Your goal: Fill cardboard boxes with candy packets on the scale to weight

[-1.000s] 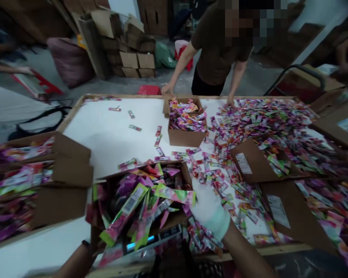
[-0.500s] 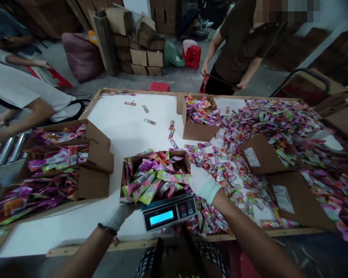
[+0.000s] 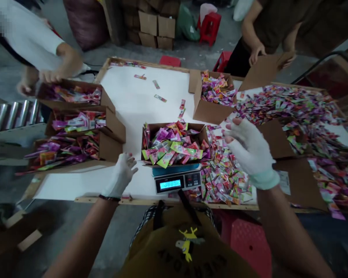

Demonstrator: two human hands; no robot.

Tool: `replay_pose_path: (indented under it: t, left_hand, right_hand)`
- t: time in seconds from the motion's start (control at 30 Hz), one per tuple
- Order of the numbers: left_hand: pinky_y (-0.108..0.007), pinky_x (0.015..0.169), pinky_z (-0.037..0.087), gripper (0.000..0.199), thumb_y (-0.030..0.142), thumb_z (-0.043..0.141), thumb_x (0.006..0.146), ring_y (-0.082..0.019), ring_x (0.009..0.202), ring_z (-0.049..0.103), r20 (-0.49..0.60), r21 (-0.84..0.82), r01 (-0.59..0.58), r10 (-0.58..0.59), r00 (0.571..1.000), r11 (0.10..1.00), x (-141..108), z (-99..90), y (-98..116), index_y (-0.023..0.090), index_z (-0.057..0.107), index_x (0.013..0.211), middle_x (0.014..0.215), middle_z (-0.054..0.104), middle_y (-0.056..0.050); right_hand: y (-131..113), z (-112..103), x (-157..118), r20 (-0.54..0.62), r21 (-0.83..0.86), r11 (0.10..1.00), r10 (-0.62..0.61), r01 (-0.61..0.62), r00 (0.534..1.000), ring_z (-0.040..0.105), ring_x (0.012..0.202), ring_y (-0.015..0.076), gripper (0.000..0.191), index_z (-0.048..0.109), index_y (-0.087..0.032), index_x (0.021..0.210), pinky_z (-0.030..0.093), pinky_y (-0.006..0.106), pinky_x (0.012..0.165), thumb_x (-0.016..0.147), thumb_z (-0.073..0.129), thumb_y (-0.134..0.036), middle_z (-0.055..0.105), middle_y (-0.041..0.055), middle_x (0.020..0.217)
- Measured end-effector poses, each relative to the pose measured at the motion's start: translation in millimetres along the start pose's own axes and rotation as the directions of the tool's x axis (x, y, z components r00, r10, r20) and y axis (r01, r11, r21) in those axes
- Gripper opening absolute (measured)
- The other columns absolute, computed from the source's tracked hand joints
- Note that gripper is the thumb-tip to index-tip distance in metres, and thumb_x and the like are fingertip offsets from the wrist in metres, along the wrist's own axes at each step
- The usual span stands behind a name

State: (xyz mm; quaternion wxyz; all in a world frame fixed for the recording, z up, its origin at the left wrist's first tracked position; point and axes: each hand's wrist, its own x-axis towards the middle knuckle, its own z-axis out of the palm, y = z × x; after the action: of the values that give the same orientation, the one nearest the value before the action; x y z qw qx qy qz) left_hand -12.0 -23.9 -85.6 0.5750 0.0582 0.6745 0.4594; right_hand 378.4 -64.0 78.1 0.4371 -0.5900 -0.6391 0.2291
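An open cardboard box (image 3: 146, 164) full of colourful candy packets (image 3: 171, 144) sits on a digital scale (image 3: 178, 180) with a lit blue display. My left hand (image 3: 122, 173), in a white glove with bare fingertips, is off the box to its left; its fingers are apart and nothing is in them. On the other side my right hand (image 3: 246, 144), gloved the same way, is raised above the loose packets (image 3: 226, 177), fingers spread and holding nothing.
Several filled boxes (image 3: 111, 144) stand at the left by a roller conveyor (image 3: 14, 114), with a co-worker's hand (image 3: 53, 75) on one. Another filled box (image 3: 211, 112) stands at the back. A second co-worker holds a cardboard box (image 3: 259, 73). Packets (image 3: 295, 100) heap at the right.
Both my hands have come away from the box on the scale, the right one lifting to the right. The left co-worker has reached a box; the right co-worker's cardboard is now over the table edge.
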Motion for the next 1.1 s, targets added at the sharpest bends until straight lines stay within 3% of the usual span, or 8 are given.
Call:
replay_pose_path:
  t: [0.13,0.27,0.5,0.63,0.7,0.83,1.0,1.1]
  left_hand:
    - [-0.036,0.085,0.051,0.029,0.042,0.046,0.099,-0.021,0.090,0.063,-0.122,0.007,0.126,-0.125,0.985,0.992,-12.5,-39.2,-22.1,0.020,0.062,0.093,0.095,0.063,-0.007]
    - [-0.036,0.084,0.048,0.027,0.036,0.046,0.100,-0.023,0.087,0.064,-0.115,0.000,0.213,-0.212,0.971,0.977,-33.0,-57.8,-62.2,0.019,0.063,0.090,0.094,0.064,-0.009]
    - [-0.032,0.076,0.048,0.027,0.035,0.047,0.103,-0.021,0.086,0.066,-0.056,-0.061,0.262,-0.265,0.963,0.963,-49.7,-70.7,-95.9,0.018,0.066,0.093,0.096,0.068,-0.008]
    - [-0.033,0.077,0.047,0.027,0.035,0.047,0.103,-0.021,0.088,0.066,-0.070,-0.085,0.245,-0.251,0.965,0.966,-48.2,-77.0,-92.8,0.018,0.066,0.093,0.096,0.068,-0.009]
    - [-0.033,0.078,0.047,0.025,0.033,0.048,0.102,-0.022,0.087,0.066,-0.073,-0.092,0.242,-0.248,0.966,0.966,-47.6,-77.7,-92.7,0.018,0.065,0.092,0.095,0.068,-0.009]
    - [-0.036,0.084,0.048,0.022,0.034,0.050,0.100,-0.023,0.092,0.067,-0.049,-0.072,0.202,-0.206,0.977,0.977,-45.7,-69.7,-95.0,0.018,0.066,0.097,0.103,0.069,-0.011]
    - [-0.042,0.106,0.046,0.033,0.045,0.058,0.094,-0.028,0.128,0.062,0.068,-0.055,-0.130,0.133,0.989,0.990,-44.4,-40.7,-71.9,0.022,0.067,0.116,0.144,0.062,-0.013]
    - [-0.047,0.111,0.045,0.043,0.052,0.062,0.089,-0.030,0.134,0.059,0.130,-0.087,-0.246,0.255,0.958,0.966,-47.2,-24.9,-47.9,0.023,0.067,0.121,0.151,0.059,-0.013]
  right_hand:
    - [-35.9,2.5,12.9,0.196,-0.168,0.963,-0.175,0.209,0.965,0.070,0.121,0.0291,0.051,0.057,-0.018,0.143,0.057,0.051,0.106,0.094,0.065,-0.031,0.069,0.0146,0.134]
    - [-63.6,26.6,31.3,0.505,-0.305,0.825,-0.283,0.476,0.815,0.059,0.134,0.0302,0.049,0.060,-0.019,0.143,0.048,0.051,0.116,0.094,0.057,-0.026,0.065,0.0119,0.143]
    - [-80.5,74.5,50.7,0.748,-0.402,0.759,-0.050,0.512,0.662,0.060,0.130,0.0324,0.062,0.055,-0.019,0.153,0.052,0.047,0.110,0.093,0.065,-0.027,0.057,0.0142,0.150]
    - [-56.6,104.8,58.1,0.851,-0.446,0.755,0.191,0.481,0.489,0.054,0.140,0.0398,0.104,0.036,-0.027,0.167,0.049,0.049,0.114,0.077,0.086,-0.032,0.039,0.0163,0.166]
    - [-37.7,115.0,61.8,0.872,-0.424,0.780,0.214,0.460,0.441,0.053,0.142,0.0385,0.103,0.036,-0.028,0.167,0.048,0.046,0.115,0.078,0.086,-0.034,0.032,0.0155,0.170]
    - [-9.9,127.7,62.1,0.851,-0.409,0.763,0.121,0.501,0.511,0.059,0.136,0.0343,0.086,0.040,-0.023,0.165,0.048,0.044,0.115,0.086,0.074,-0.026,0.033,0.0185,0.167]
    - [-4.7,138.2,53.4,0.854,-0.409,0.696,0.063,0.590,0.517,0.072,0.107,0.0292,0.069,0.051,-0.026,0.158,0.059,0.041,0.090,0.091,0.063,-0.020,0.054,0.0146,0.146]
    - [-8.8,124.5,56.6,0.806,-0.311,0.768,-0.099,0.560,0.584,0.070,0.106,0.0257,0.059,0.063,-0.023,0.146,0.058,0.037,0.092,0.088,0.058,-0.011,0.064,0.0117,0.130]
